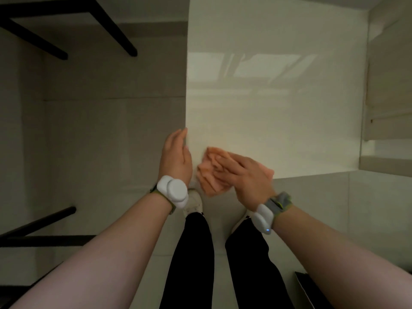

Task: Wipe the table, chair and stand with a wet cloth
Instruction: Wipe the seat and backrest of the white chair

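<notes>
Two bare hands meet at the near left corner of a glossy white rectangular desk (278, 97), whose top mirrors a pale window shape toward its far side. Beige floor tiles (100, 141) lie around the desk. Beyond the desk's left edge, black slanted chair legs (111, 25) show near the far side, and more black bars (44, 219) show near the near side. A cream cabinet with a lower shelf (390, 85) stands just past the desk's right edge. A dark flat object (312, 288) lies on the floor short of the near edge; what it is I cannot tell.

The crumpled peach-orange cloth (207, 177) lies on the desk at the near edge, close to the left corner, and its lower folds seem to reach just past that edge. The right hand (247, 175) lies flat on the cloth, fingers straight and pointing toward the left edge. Its grip is apart, pressing rather than clutching. The left hand (176, 155) rests against the left edge of the desk just beside the cloth, fingers straight and together, grip likewise apart and holding nothing.

Each wrist carries a white rounded device on a grey-green strap (172, 191). Both forearms reach in from the near side. Black trousers (194, 253) and white shoes (195, 201) show below the hands.
</notes>
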Motion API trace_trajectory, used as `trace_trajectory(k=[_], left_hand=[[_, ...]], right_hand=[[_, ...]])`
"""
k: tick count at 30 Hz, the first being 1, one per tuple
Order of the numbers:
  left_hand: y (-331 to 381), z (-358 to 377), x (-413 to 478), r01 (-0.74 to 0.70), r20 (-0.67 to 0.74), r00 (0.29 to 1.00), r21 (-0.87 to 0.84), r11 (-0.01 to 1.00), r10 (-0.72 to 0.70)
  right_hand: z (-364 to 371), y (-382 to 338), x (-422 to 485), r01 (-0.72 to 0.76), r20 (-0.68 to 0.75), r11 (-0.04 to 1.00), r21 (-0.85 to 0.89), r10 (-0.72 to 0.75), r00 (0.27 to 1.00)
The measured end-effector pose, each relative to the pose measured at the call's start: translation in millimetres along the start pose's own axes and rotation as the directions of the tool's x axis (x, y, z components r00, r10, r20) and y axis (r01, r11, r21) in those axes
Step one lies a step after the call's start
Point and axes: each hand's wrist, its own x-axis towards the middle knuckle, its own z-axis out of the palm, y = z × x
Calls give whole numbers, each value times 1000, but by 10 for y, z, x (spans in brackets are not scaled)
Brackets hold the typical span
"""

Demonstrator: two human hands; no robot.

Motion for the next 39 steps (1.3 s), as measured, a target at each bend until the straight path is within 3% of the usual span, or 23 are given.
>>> trace_trajectory(k=[2, 5, 8, 10, 12, 15, 18, 20, 25, 30, 33, 39], left_hand=[[144, 113, -29, -101, 46, 994, 83, 991, 97], [359, 305, -57, -205, 141, 974, 195, 959, 180], [702, 624, -66, -296, 261, 935, 200, 934, 241], [748, 692, -50, -339, 295, 917, 225, 913, 268], [893, 839, -13, -387, 336, 893, 233, 892, 300], [1140, 1084, 49, -453, 398, 853, 242, 858, 339], [1337, 1307, 172, -499, 443, 823, 265, 825, 356], [1382, 1363, 243, -469, 446, 842, 322, 822, 305], [1400, 1464, 292, -425, 424, 872, 407, 808, 244], [1467, 1424, 294, -415, 411, 880, 421, 807, 238], [1515, 1399, 352, -398, 394, 886, 374, 837, 245], [1606, 1236, 991, -536, 395, 818, 264, 802, 417]], right_hand=[[-165, 255, -255, -83, -39, 995, -61, 80, 996], [-399, 594, -597, -326, -135, 940, -106, 311, 941], [-753, 902, -866, -640, -185, 757, -130, 615, 766], [-852, 930, -843, -766, -73, 619, -176, 767, 637], [-969, 952, -867, -842, 11, 487, -232, 867, 499], [-1029, 962, -964, -866, 57, 398, -303, 915, 400], [-1078, 1054, -928, -883, 86, 386, -269, 922, 377], [-1118, 1126, -775, -888, 98, 401, -227, 916, 389], [-1206, 1534, -346, -853, -4, 489, -180, 867, 498], [-1215, 1405, -436, -883, -4, 459, -96, 887, 462], [-1227, 1192, -495, -925, -5, 379, -3, 925, 379], [-1375, 1546, 166, -936, -82, 339, 94, 940, 332]])
